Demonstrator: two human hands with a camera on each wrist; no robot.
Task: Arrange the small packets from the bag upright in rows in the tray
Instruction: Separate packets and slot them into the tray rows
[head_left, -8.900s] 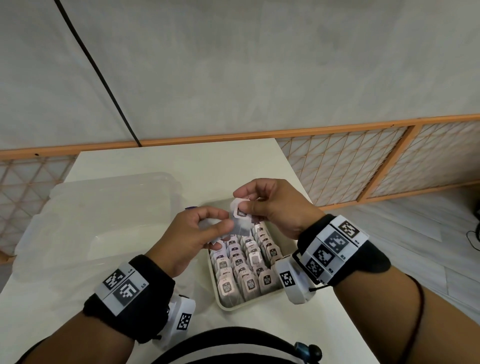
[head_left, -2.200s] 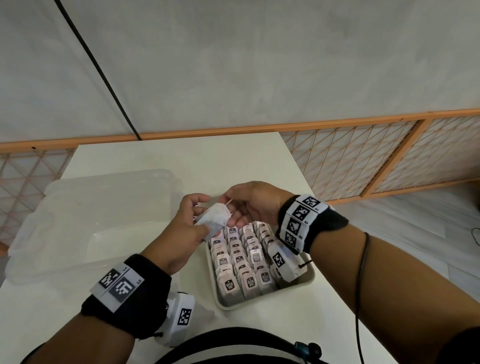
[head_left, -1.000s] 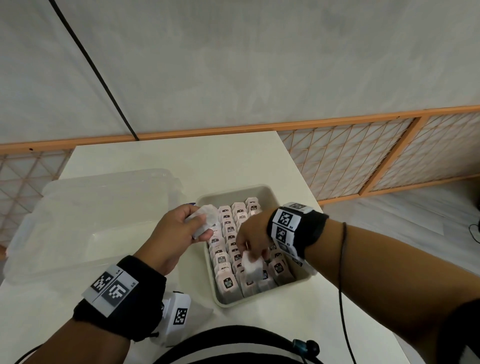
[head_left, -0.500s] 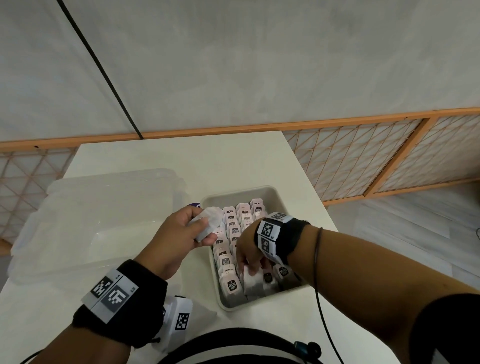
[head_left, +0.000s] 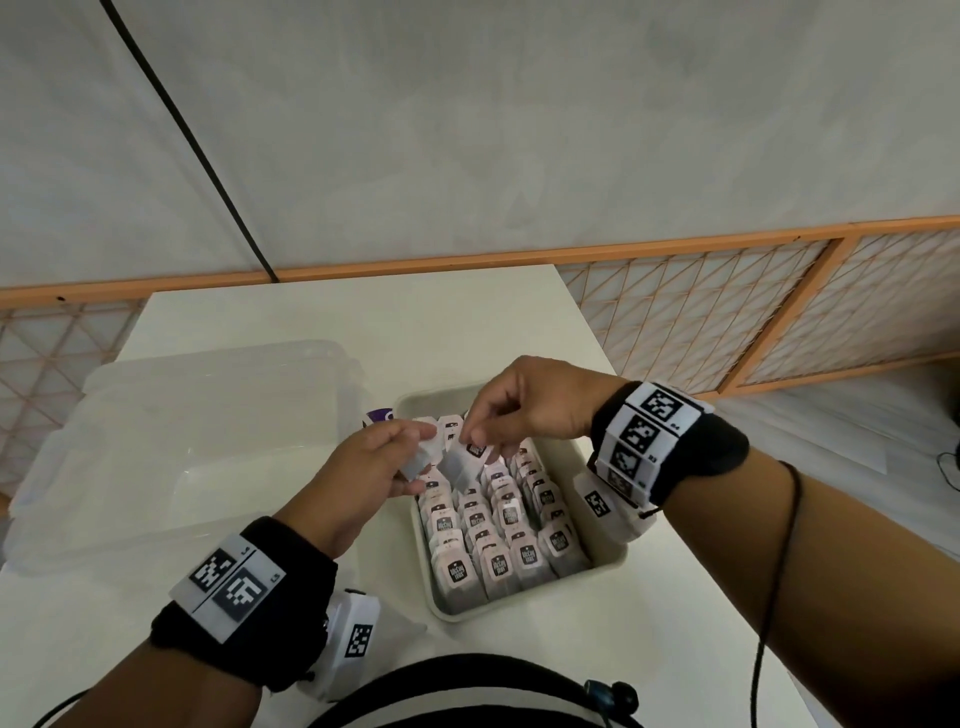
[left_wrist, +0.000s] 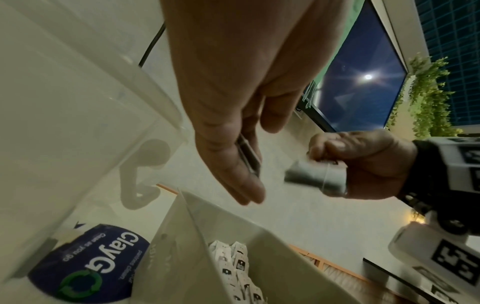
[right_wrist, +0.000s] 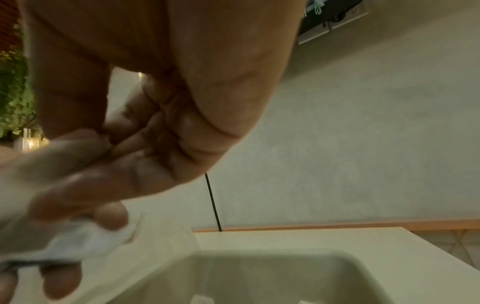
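A beige tray on the white table holds several rows of small pink-white packets standing upright. Above its far left corner my left hand grips a small stack of packets. My right hand pinches one packet by its top edge, right beside that stack. In the left wrist view the stack lies against my left fingers, and the right hand holds its packet a short way off. The purple bag lies between tray and box.
A large clear plastic box stands left of the tray, close to my left wrist. The table's right edge runs just beyond the tray. A lattice railing is behind.
My right hand has left the tray's near rows, risen to my left hand, and now pinches a fresh packet. The left hand stayed above the tray's far left corner.
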